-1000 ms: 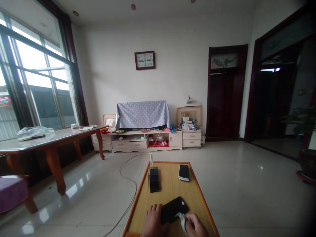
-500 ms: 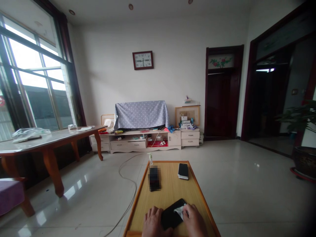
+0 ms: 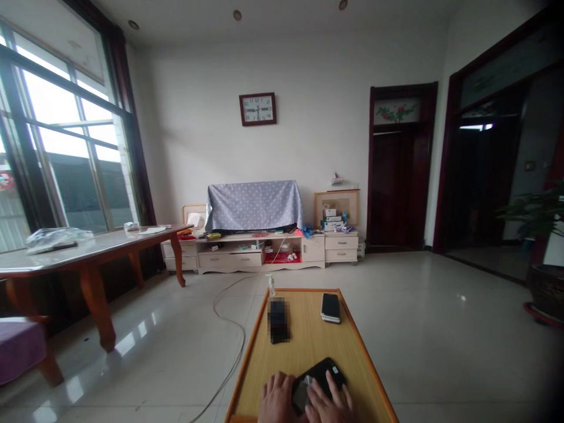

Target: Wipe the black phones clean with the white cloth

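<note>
A black phone (image 3: 326,371) lies tilted at the near end of a low wooden table (image 3: 308,343). My left hand (image 3: 277,400) grips the phone's left edge with curled fingers. My right hand (image 3: 331,403) lies on the phone's screen, its fingers pressing a small white wipe (image 3: 308,380) against the glass. Most of the wipe is hidden under the fingers. Farther up the table lie a second black phone (image 3: 279,320) and a phone with a pale edge (image 3: 330,307).
A small pump bottle (image 3: 272,285) stands at the table's far edge. A cable (image 3: 225,320) trails over the tiled floor on the left. A long wooden table (image 3: 88,249), a purple stool (image 3: 20,346), a TV cabinet (image 3: 255,252) and a potted plant (image 3: 543,247) ring the room.
My right hand has moved from the phone's lower right corner onto its screen, carrying the wipe to the left across the glass. The left hand has stayed at the phone's left edge.
</note>
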A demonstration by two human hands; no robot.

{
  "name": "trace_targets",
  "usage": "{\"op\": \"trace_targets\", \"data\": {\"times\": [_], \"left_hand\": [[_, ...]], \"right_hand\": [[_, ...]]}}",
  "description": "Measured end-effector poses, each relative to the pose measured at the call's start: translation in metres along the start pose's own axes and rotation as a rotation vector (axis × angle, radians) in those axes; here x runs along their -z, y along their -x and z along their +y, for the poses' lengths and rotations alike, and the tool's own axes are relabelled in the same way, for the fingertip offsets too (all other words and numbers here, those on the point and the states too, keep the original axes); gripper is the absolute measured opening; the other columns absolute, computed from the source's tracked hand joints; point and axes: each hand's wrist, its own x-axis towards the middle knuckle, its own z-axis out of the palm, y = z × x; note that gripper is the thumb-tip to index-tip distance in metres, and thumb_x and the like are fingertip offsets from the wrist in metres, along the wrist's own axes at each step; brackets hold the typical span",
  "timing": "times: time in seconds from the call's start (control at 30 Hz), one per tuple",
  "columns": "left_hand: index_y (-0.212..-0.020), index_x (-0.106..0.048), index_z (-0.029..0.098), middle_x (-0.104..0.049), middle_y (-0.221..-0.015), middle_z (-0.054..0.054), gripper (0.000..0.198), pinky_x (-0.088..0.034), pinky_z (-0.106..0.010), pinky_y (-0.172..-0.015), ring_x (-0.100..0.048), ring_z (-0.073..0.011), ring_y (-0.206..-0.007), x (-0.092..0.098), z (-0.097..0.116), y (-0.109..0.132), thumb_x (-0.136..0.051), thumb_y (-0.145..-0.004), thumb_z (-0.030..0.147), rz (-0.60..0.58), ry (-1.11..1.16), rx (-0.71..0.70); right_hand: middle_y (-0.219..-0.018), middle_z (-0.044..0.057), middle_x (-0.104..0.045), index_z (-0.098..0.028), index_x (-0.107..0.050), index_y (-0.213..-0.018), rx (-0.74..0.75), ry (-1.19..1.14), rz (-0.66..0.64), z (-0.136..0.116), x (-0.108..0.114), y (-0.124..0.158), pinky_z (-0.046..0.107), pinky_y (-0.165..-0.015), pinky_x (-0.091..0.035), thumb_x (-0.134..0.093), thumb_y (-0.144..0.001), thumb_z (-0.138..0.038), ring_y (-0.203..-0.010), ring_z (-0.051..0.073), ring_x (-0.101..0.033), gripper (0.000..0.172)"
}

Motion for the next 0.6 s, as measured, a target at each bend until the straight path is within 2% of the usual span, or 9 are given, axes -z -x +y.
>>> {"op": "trace_targets", "data": {"times": [0.1,0.2,0.27,0.37,0.5,0.6], "left_hand": [[-0.126,-0.062,0.028,-0.06,-0.126,-0.007,0.063,-0.032,-0.039,-0.103,-0.05,-0.0287,-0.12,-0.007,-0.005,0.001,-0.06,-0.071,0.059,0.042,0.031,-0.007],[-0.125,-0.062,0.028,-0.06,-0.126,-0.007,0.068,-0.033,-0.04,-0.104,-0.049,-0.0296,-0.121,-0.009,-0.009,0.002,-0.067,-0.064,0.057,0.044,0.071,-0.02],[-0.125,-0.062,0.028,-0.06,-0.126,-0.007,0.068,-0.033,-0.04,-0.104,-0.049,-0.0299,-0.121,-0.009,-0.011,0.002,-0.067,-0.063,0.056,0.043,0.091,-0.026],[-0.126,-0.062,0.028,-0.059,-0.127,-0.007,0.07,-0.034,-0.041,-0.104,-0.049,-0.0305,-0.122,-0.007,-0.014,0.001,-0.067,-0.062,0.057,0.011,0.101,-0.009],[-0.124,-0.062,0.029,-0.059,-0.128,-0.007,0.063,-0.035,-0.04,-0.103,-0.049,-0.0298,-0.123,-0.008,-0.02,0.0,-0.064,-0.066,0.054,0.003,0.119,-0.013],[-0.122,-0.062,0.029,-0.059,-0.128,-0.007,0.064,-0.035,-0.039,-0.102,-0.049,-0.0292,-0.122,-0.012,-0.026,-0.002,-0.067,-0.061,0.048,0.002,0.139,-0.018]], "right_hand": [[-0.147,-0.003,-0.053,-0.04,-0.064,-0.131,0.009,0.074,-0.066,0.01,0.03,-0.004,0.065,-0.118,-0.025,-0.03,-0.098,-0.062,-0.146,0.035,-0.035,0.053],[-0.153,0.006,-0.046,-0.027,-0.063,-0.135,-0.061,0.148,-0.098,0.018,0.056,-0.012,0.061,-0.121,-0.023,-0.022,-0.1,-0.057,-0.147,0.033,-0.033,0.061],[-0.153,0.012,-0.046,-0.018,-0.061,-0.137,-0.057,0.17,-0.119,0.02,0.06,-0.017,0.058,-0.123,-0.022,-0.022,-0.1,-0.051,-0.147,0.032,-0.036,0.063],[-0.151,0.015,-0.047,-0.013,-0.055,-0.142,0.01,0.13,-0.142,0.016,0.043,-0.021,0.056,-0.123,-0.025,-0.022,-0.099,-0.056,-0.143,0.032,-0.042,0.068],[-0.147,0.012,-0.051,-0.022,-0.062,-0.136,0.086,0.07,-0.189,0.008,-0.002,-0.018,0.053,-0.119,-0.036,-0.027,-0.095,-0.071,-0.137,0.034,-0.049,0.073],[-0.146,0.009,-0.051,-0.027,-0.065,-0.132,0.169,0.03,-0.204,0.012,-0.017,-0.014,0.05,-0.117,-0.04,-0.034,-0.093,-0.072,-0.136,0.033,-0.05,0.067]]}}
